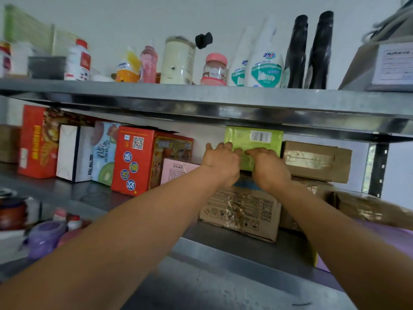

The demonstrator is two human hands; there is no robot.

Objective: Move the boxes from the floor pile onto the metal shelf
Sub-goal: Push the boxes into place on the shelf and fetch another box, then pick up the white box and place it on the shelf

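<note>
Two bare hands meet on the front face of a green box (261,139), which stands on the middle deck of the metal shelf (223,253), directly under the upper deck (201,95).

Left hand (221,162): fingers (220,147) extended upward and slightly spread. The tips lie at the box's left front edge. Blur hides whether any tip wraps round that edge.

Right hand (268,168): fingers (257,152) held close together and laid flat across the lower part of the front face, below the barcode label. Neither thumb is visible, and neither hand shows a closed grasp; both palms face the box.

Position of the green box: it rests on top of a printed cardboard carton (241,211), its top close to the underside of the upper deck. A brown box wrapped in tape (317,161) sits just beside it on the right. A pink box (176,170) and a red box (134,162) stand to its left on the same deck, with further cartons beyond them.

Upper deck: white spray bottles (266,63), a pink-capped jar (214,70) and two tall black objects (308,52) stand in a row.
</note>
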